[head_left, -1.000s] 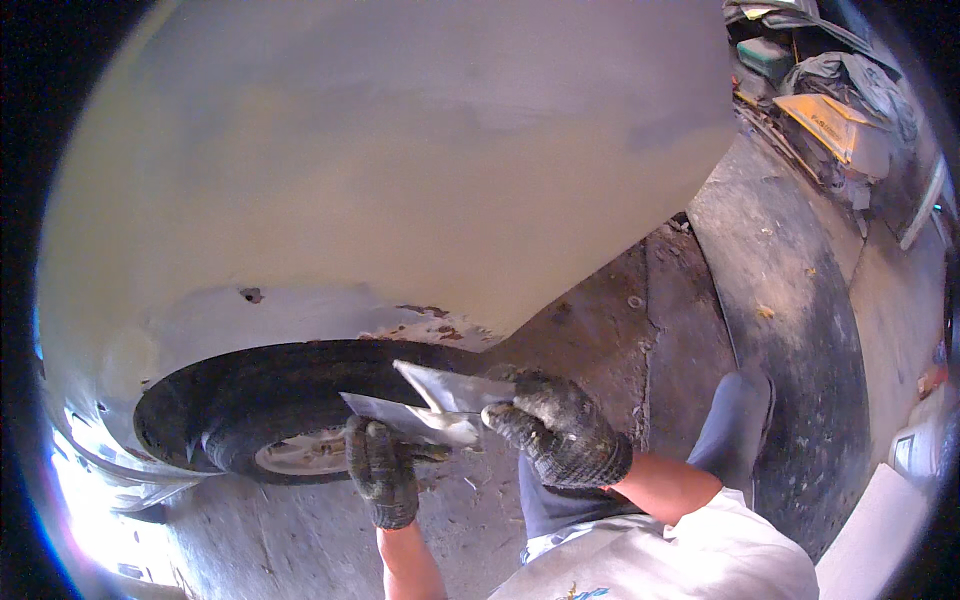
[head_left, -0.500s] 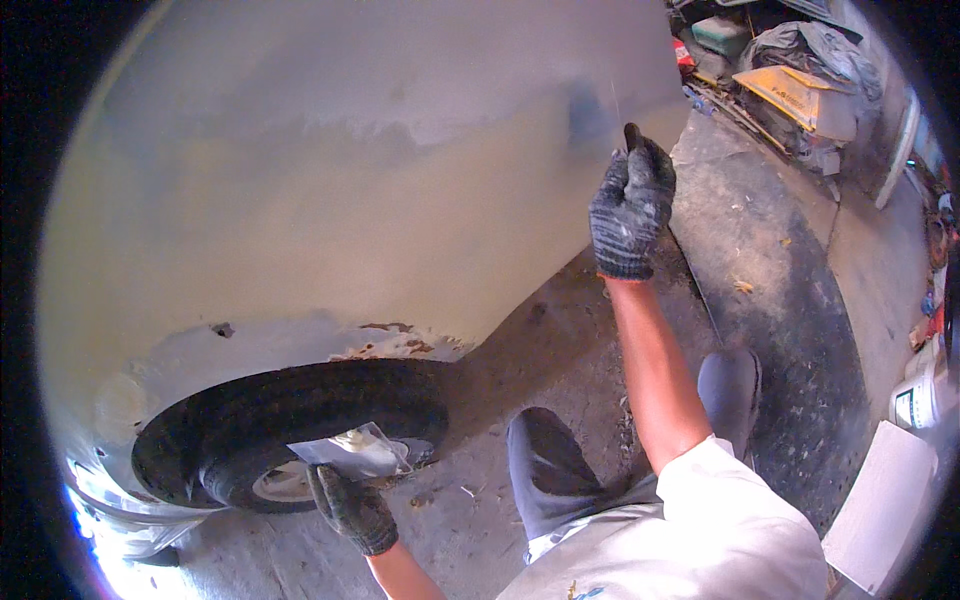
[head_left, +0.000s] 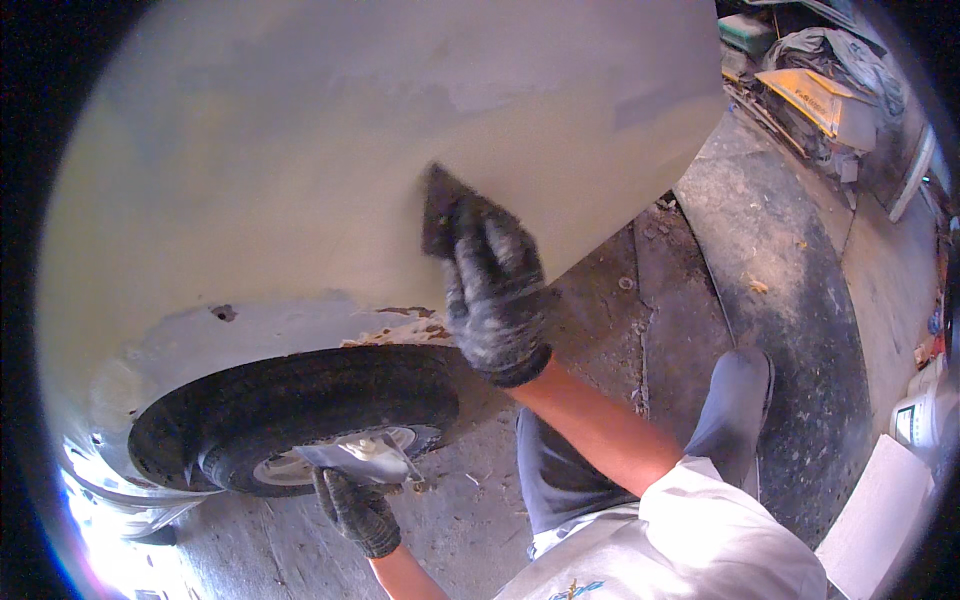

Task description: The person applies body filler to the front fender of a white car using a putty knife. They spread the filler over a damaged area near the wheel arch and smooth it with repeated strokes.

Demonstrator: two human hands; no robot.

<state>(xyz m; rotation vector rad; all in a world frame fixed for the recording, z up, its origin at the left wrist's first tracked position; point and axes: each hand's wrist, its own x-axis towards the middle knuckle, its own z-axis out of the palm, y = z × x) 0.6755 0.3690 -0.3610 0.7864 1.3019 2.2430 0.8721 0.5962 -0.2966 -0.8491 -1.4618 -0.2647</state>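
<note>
In my gloved right hand (head_left: pixel 500 300) is a dark flat spreader (head_left: pixel 437 213), held by the fingers with its blade against the car body panel (head_left: pixel 290 215). The panel is grey with a broad yellowish coat, and rusty, flaking paint (head_left: pixel 405 327) shows along the wheel arch. Lower down, my gloved left hand (head_left: pixel 357 513) grips the near edge of a flat, pale, shiny plate (head_left: pixel 365 460) with a whitish lump on it. This plate is in front of the wheel (head_left: pixel 300 410), hiding part of its rim.
A white bucket (head_left: pixel 915 415) and a pale flat board (head_left: pixel 875 520) stand at the right. Scrap, a yellow piece (head_left: pixel 805 95) and grey plastic sheeting (head_left: pixel 835 60) are piled at the far right. My bent legs (head_left: pixel 735 400) are close to the car on the stained concrete floor (head_left: pixel 690 270).
My right hand has moved left and down from the panel's right edge to its middle, and the spreader is now turned flat toward the panel. My left hand has barely moved, still holding the plate.
</note>
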